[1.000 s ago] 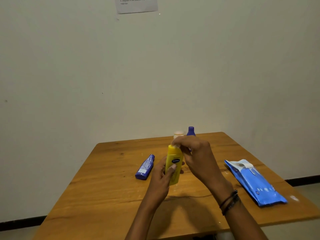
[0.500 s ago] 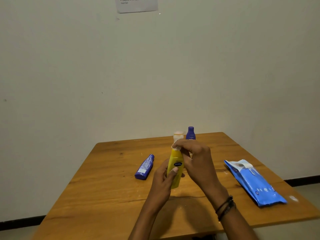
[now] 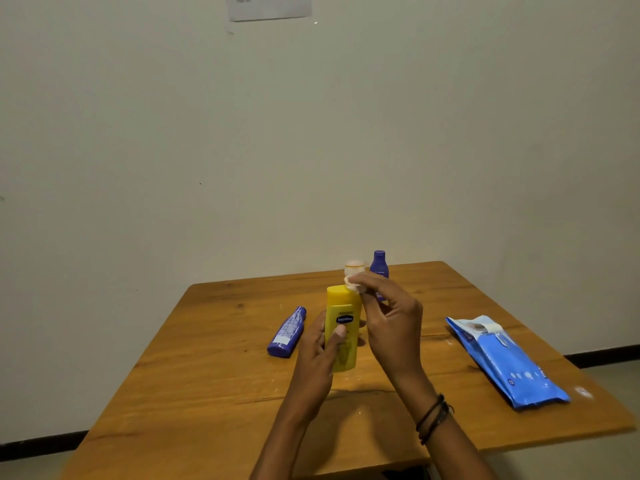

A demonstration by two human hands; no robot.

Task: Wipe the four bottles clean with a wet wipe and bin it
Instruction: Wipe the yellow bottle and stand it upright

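Observation:
My left hand (image 3: 317, 355) grips a yellow lotion bottle (image 3: 343, 317) upright above the wooden table (image 3: 207, 393). My right hand (image 3: 391, 320) pinches a small bunched white wet wipe (image 3: 354, 285) against the bottle's top right corner. A blue bottle (image 3: 288, 332) lies on its side to the left. Behind my hands stand a small blue bottle (image 3: 379, 265) and a pale bottle with a whitish cap (image 3: 354, 266), both partly hidden.
A blue wet wipe pack (image 3: 502, 358) lies on the table's right side, its flap peeled back. A white wall rises right behind the table, with a paper sheet (image 3: 268, 6) taped high up. No bin is in view.
The right hand with the wipe slid off the yellow bottle's cap to its top right corner, uncovering the cap. The left hand keeps its hold on the bottle.

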